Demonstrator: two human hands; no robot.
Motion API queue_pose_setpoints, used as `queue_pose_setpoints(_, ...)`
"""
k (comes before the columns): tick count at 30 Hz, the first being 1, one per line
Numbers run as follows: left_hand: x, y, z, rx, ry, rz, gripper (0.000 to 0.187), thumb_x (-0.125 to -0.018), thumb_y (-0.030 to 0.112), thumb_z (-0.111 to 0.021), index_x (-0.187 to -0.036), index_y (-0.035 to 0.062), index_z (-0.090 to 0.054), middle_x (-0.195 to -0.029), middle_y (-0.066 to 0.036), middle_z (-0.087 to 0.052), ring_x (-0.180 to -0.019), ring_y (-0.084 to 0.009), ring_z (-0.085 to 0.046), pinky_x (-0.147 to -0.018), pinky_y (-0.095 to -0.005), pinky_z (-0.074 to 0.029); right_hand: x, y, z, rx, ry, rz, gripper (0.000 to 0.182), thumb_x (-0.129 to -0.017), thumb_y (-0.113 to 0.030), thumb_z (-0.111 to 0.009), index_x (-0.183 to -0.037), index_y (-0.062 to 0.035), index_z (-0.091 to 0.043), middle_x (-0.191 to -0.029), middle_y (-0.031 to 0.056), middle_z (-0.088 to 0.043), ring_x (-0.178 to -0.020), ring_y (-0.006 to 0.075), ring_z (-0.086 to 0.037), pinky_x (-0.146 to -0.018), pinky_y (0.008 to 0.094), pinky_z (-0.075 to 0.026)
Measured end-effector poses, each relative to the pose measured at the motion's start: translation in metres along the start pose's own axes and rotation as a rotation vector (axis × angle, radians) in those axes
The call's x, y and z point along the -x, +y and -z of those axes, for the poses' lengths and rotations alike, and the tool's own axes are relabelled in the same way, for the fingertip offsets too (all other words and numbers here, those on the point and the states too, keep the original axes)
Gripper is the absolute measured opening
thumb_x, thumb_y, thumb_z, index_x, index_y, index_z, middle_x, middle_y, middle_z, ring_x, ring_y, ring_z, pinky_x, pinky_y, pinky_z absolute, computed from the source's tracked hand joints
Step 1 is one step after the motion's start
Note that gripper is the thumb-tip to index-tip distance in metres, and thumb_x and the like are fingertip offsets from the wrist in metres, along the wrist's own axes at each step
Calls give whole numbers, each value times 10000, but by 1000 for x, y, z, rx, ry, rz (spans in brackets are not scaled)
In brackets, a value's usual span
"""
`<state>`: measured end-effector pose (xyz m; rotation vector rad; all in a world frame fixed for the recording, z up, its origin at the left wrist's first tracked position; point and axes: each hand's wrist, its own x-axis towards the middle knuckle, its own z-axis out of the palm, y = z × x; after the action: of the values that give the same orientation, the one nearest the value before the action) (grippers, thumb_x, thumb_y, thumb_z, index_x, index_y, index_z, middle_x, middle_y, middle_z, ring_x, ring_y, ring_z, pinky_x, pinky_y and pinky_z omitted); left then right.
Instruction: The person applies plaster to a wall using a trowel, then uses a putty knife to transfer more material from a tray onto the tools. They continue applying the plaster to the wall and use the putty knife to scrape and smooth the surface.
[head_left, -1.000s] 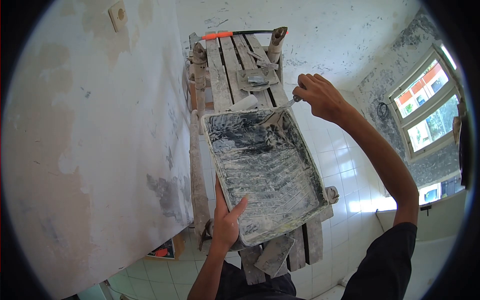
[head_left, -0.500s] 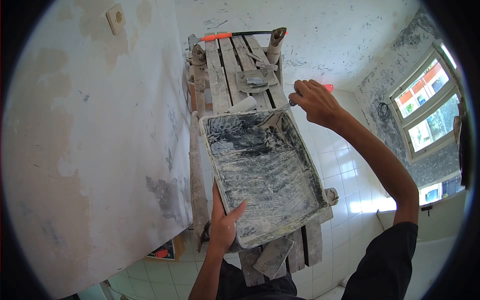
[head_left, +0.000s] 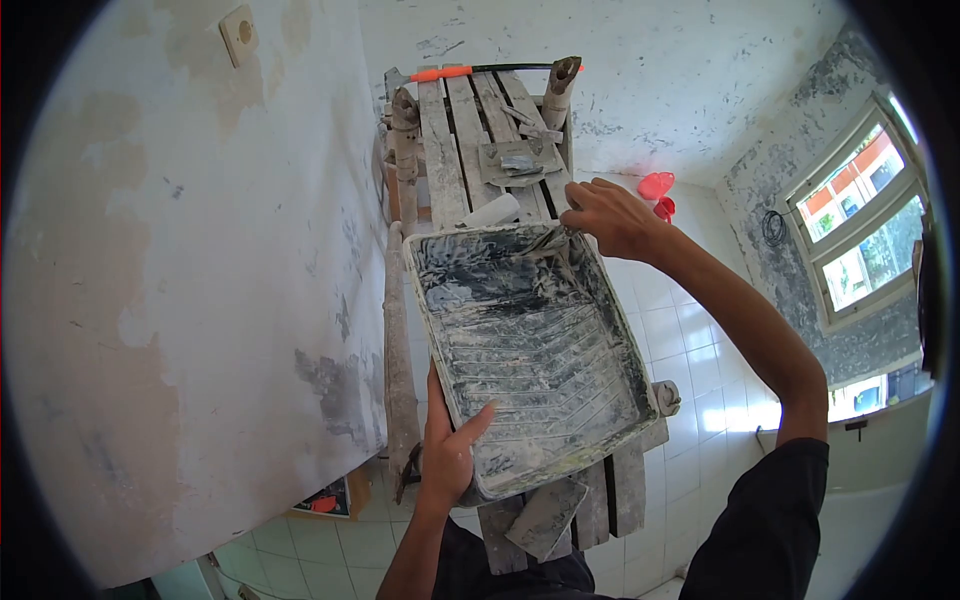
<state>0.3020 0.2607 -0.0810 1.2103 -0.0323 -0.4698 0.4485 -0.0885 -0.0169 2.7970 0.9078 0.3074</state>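
Note:
A paint tray [head_left: 530, 370], crusted with grey and white residue and ribbed on its near slope, is tilted above the plank bench. My left hand [head_left: 448, 455] grips its near left edge, thumb over the rim and fingers underneath. At the far right corner my right hand [head_left: 615, 218] is closed around a scraper [head_left: 548, 240]. The scraper's blade reaches down into the tray's deep end, and its handle is mostly hidden by my fingers. Just beyond the far rim lies a white paint roller sleeve [head_left: 490, 211], partly covered by the tray.
The plank bench [head_left: 463, 130] has bamboo posts [head_left: 560, 90] at its far end. On it lie a caked flat plate [head_left: 520, 163] and a long orange-gripped tool [head_left: 445, 73]. A flat slab [head_left: 547, 518] lies nearer me. A patchy wall [head_left: 230, 300] stands left; red objects [head_left: 657, 186] are on the floor.
My right hand has moved down and slightly left, bringing the scraper farther into the tray's far right corner. The left hand keeps its grip on the tray.

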Motion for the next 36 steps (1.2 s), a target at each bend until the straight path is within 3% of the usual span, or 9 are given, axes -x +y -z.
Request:
queue_pose_setpoints(5,-1,1,-2,10,24,-25,802,-898,6,-604,-1599,5,-216,-1453,-175,-489,-1289,-254,-517,-1112,-343,-392,-10,6,40,-197,-75,18,249,-734,80,-709,-928,-74,-690,-940,72,-560,-899,270,-588,-783,383,-470)
queue_pose_setpoints(7,1,3,-3,46,19,3,798,-903,13,-603,-1600,4,-215,-1459,-175,-486,-1298,-256,-509,-1121,-341,-379,-10,4,65,-127,-45,-165,220,-735,63,-743,-904,-71,-696,-934,68,-556,-883,259,-583,-792,381,-465)
queue_pose_setpoints(11,1,2,-2,29,22,-26,798,-901,14,-604,-1599,4,-218,-1461,-172,-484,-1301,-255,-505,-1124,-339,-374,-3,6,51,18,24,-65,247,-717,81,-701,-924,-52,-680,-955,82,-567,-874,266,-579,-808,386,-461)
queue_pose_setpoints(13,1,4,-1,20,-33,-6,824,-913,11,-580,-1610,-28,-143,-1536,-214,-396,-1384,-271,-432,-1178,-341,-288,0,2,41,70,32,-34,270,-706,82,-694,-938,-56,-677,-959,85,-568,-879,267,-581,-810,382,-460)
queue_pose_setpoints(15,1,4,-1,18,-26,-3,830,-910,17,-587,-1610,-29,-143,-1535,-214,-398,-1384,-270,-434,-1177,-339,-290,3,-2,36,127,55,25,343,-677,82,-690,-985,-70,-674,-968,89,-570,-896,260,-585,-812,368,-459)
queue_pose_setpoints(22,2,6,0,-15,-39,7,835,-909,19,-593,-1609,-32,-141,-1528,-218,-410,-1363,-270,-467,-1164,-340,-317,15,-5,12,161,71,52,314,-724,49,-673,-1012,-76,-679,-966,94,-573,-894,252,-594,-797,368,-461)
queue_pose_setpoints(28,2,4,-1,26,-16,18,843,-907,29,-601,-1609,-33,-138,-1529,-218,-412,-1367,-274,-468,-1164,-343,-321,19,7,-6,-103,82,-41,268,-756,8,-728,-1003,-93,-705,-959,73,-576,-852,259,-587,-775,376,-452)
queue_pose_setpoints(31,1,0,1,-27,-6,-3,843,-908,29,-599,-1609,-35,-136,-1532,-212,-409,-1372,-272,-461,-1167,-342,-313,22,11,24,-169,27,-114,274,-752,21,-768,-985,-116,-725,-954,52,-575,-843,245,-573,-772,373,-450)
queue_pose_setpoints(36,1,3,0,24,-24,17,842,-904,30,-602,-1612,-17,-148,-1532,-204,-407,-1378,-263,-447,-1170,-344,-306,22,7,60,-81,118,-226,313,-696,58,-764,-964,-98,-726,-939,66,-569,-840,250,-579,-782,370,-451)
